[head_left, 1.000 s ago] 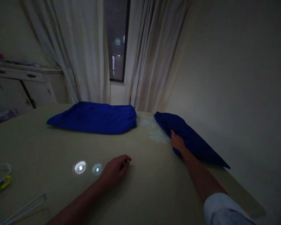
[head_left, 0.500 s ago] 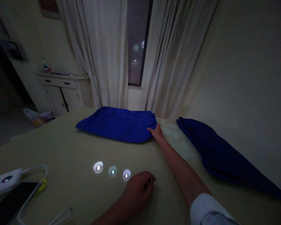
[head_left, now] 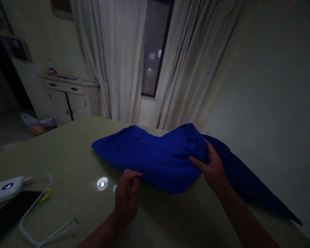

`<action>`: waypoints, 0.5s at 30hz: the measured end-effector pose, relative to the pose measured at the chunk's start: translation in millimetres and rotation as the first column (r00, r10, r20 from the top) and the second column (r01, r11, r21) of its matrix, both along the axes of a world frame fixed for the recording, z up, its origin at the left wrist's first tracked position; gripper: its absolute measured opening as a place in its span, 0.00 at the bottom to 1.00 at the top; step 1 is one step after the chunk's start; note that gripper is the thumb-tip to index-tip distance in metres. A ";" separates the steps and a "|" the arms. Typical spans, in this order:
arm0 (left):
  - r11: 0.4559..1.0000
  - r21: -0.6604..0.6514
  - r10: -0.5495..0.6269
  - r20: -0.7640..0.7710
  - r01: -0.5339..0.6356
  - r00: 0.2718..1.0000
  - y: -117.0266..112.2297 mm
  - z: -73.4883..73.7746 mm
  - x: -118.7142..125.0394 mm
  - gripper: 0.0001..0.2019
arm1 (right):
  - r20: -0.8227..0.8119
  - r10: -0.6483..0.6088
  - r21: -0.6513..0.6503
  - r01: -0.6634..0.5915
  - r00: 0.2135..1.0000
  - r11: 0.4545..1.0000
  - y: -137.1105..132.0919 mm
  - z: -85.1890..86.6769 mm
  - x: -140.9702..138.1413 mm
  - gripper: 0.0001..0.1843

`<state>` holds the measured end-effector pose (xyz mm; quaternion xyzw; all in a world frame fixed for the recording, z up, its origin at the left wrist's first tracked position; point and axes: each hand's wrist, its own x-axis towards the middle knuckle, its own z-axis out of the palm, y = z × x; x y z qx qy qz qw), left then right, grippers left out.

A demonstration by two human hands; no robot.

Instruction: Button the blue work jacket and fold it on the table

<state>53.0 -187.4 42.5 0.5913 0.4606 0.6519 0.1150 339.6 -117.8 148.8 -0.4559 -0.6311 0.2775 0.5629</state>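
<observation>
Over the pale desk (head_left: 67, 148), my right fingers (head_left: 197, 163) clamp blue cloth (head_left: 157, 158), maybe to lift; can't tell if left fingers (head_left: 131, 173) grip.

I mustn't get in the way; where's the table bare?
Bare: table left of the blue cloth, beyond the power bank. Crowded: near left, by phone and cable; at right, by the right hand and darker cloth.
</observation>
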 end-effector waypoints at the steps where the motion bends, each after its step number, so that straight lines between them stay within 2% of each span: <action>1: 0.991 0.099 0.085 0.049 -0.090 0.995 -0.1 6.7 -7.6 0.11 | -0.045 -0.056 -0.020 0.055 0.997 0.998 -19.1 4.8 20.7 0.55; 2: 0.973 0.157 0.161 0.084 -0.172 0.983 2.3 12.9 -15.5 0.10 | -0.080 -0.110 -0.054 0.106 0.991 0.993 -36.3 7.4 42.5 0.55; 3: 0.958 0.161 0.226 0.094 -0.239 0.970 7.3 18.0 -23.8 0.10 | -0.099 -0.159 -0.100 0.149 0.982 0.984 -51.9 7.6 64.4 0.55; 4: 0.951 0.115 0.281 0.068 -0.288 0.957 14.9 21.7 -32.3 0.10 | -0.101 -0.199 -0.157 0.182 0.975 0.971 -66.0 5.1 85.8 0.55; 6: 0.936 -0.097 0.327 -0.113 -0.338 0.938 36.5 23.0 -48.4 0.15 | -0.053 -0.261 -0.285 0.236 0.964 0.929 -90.9 -7.2 124.3 0.57; 7: 0.911 -0.217 0.300 -0.237 -0.351 0.924 48.9 20.6 -55.4 0.20 | -0.002 -0.285 -0.340 0.268 0.958 0.902 -102.2 -16.6 140.1 0.56; 9: 0.820 -0.449 0.143 -0.438 -0.354 0.887 73.1 11.2 -65.9 0.34 | 0.145 -0.336 -0.395 0.366 0.930 0.842 -122.3 -39.6 162.6 0.54; 11: 0.723 -0.600 -0.040 -0.532 -0.343 0.846 92.2 0.5 -71.4 0.45 | 0.315 -0.368 -0.387 0.473 0.875 0.792 -137.8 -63.8 171.9 0.53; 13: 0.666 -0.673 -0.167 -0.556 -0.322 0.814 105.3 -6.5 -73.7 0.49 | 0.452 -0.371 -0.355 0.545 0.811 0.760 -147.0 -84.4 169.3 0.56; 15: 0.637 -0.715 -0.249 -0.545 -0.288 0.800 115.1 -8.6 -75.3 0.44 | 0.524 -0.346 -0.335 0.562 0.778 0.756 -148.5 -98.3 158.1 0.59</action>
